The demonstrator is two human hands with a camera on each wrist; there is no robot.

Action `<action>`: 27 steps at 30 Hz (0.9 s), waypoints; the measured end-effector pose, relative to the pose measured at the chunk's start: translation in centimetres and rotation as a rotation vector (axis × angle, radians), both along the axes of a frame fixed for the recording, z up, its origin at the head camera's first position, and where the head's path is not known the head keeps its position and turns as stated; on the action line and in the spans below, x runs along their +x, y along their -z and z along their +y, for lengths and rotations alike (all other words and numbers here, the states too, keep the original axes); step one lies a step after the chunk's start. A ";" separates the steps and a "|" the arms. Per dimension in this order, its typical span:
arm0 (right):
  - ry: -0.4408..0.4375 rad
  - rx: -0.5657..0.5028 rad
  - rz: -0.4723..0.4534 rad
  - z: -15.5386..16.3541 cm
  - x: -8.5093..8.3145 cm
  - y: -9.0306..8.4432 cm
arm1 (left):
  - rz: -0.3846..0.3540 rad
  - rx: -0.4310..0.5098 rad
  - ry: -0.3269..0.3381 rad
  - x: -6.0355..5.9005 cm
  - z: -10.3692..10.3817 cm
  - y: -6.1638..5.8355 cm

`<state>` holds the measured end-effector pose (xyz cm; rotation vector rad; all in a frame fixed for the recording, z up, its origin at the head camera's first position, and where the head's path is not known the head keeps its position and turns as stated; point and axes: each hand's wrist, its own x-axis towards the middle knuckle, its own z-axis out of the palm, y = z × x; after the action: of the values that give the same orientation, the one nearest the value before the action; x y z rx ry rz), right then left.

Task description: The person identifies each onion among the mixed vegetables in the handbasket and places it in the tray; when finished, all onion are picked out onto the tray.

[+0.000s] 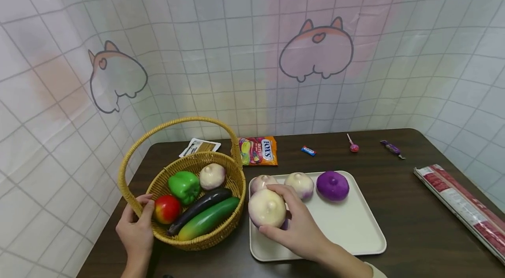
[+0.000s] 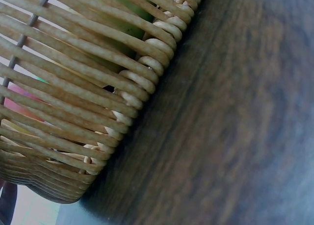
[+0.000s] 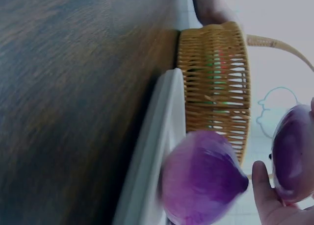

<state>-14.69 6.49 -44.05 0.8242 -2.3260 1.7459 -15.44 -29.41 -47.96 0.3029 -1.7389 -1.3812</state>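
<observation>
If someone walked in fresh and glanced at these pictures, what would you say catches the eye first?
Probably the right hand gripping a pale onion at the near-left corner of the white tray, where two more pale onions and a purple onion lie along the far edge. Next, the wicker basket left of the tray, holding a green pepper, tomato, eggplant and cucumber, with the left hand gripping its rim.

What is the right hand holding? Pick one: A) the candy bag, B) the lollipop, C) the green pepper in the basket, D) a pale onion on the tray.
D: the right hand curls around a pale onion at the near left of the tray.
</observation>
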 end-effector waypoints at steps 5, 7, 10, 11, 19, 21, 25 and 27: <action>0.025 -0.014 -0.026 0.8 0.3 -0.4 | -0.025 0.006 -0.011 0.1 0.0 0.0; 0.037 -0.021 -0.025 1.2 0.5 -0.3 | -0.027 0.009 -0.010 0.1 0.0 0.0; 0.055 -0.040 -0.003 2.1 0.6 0.0 | -0.010 0.002 -0.001 0.1 0.0 0.0; 0.062 -0.048 -0.004 2.5 0.7 0.1 | -0.006 -0.006 0.000 0.0 -0.1 0.0; 0.177 -0.052 -0.041 5.6 0.6 1.6 | 0.014 0.004 0.006 -0.1 -0.2 0.0; 0.200 -0.055 -0.073 6.3 0.5 2.0 | 0.013 0.003 0.001 0.0 -0.2 0.0; 0.231 -0.070 -0.135 7.4 0.5 2.7 | 0.009 0.005 0.001 0.0 -0.1 0.1; 0.244 -0.079 -0.161 7.9 0.4 3.0 | 0.006 0.008 0.003 -0.1 -0.1 0.1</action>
<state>-14.28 14.35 -47.06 0.3807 -2.3195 1.8411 -15.50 -29.49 -48.06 0.3003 -1.7301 -1.3906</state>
